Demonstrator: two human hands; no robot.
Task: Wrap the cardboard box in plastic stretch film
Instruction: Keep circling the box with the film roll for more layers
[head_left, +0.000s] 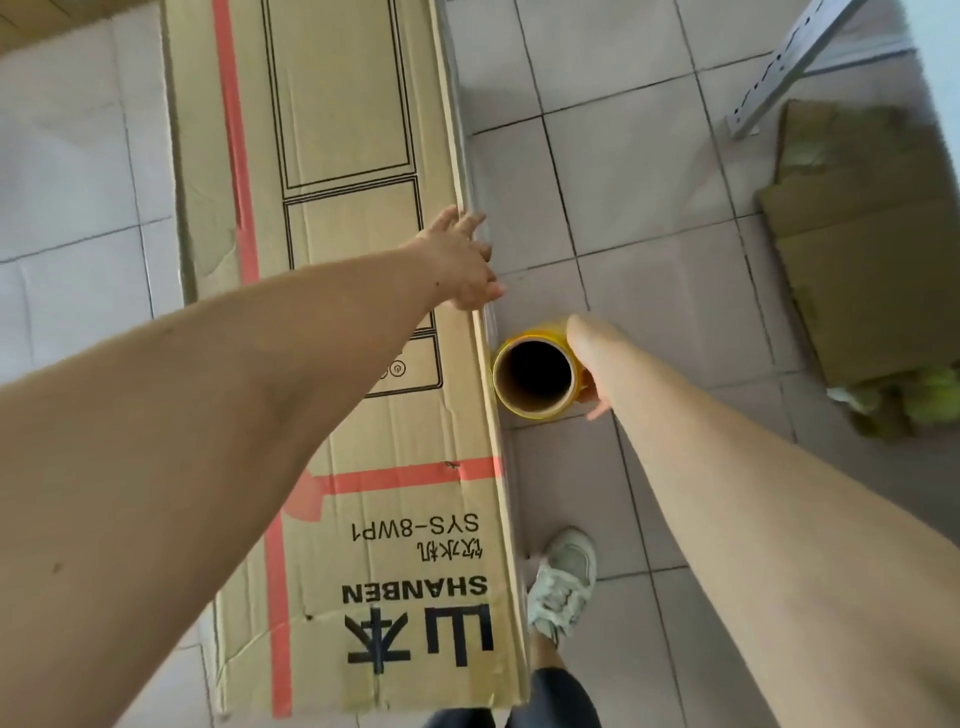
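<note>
A long cardboard box (353, 322) with red tape lines and black print lies flat on the tiled floor, running from near me to the far end. My left hand (462, 260) lies across its right top edge with fingers spread, pressing there. Just right of the box stands a stretch film roll (535, 376), yellow-tinted, its hollow cardboard core facing up at me. My right hand (584, 364) grips the roll's right side, fingers curled behind it. A thin glossy sheet of film seems to run along the box's right edge.
My foot in a pale sneaker (563, 577) stands on the tiles right of the box. Flattened cardboard pieces (862, 249) lie at the far right, with a perforated metal bar (789, 62) above them. Grey floor tiles surround the box.
</note>
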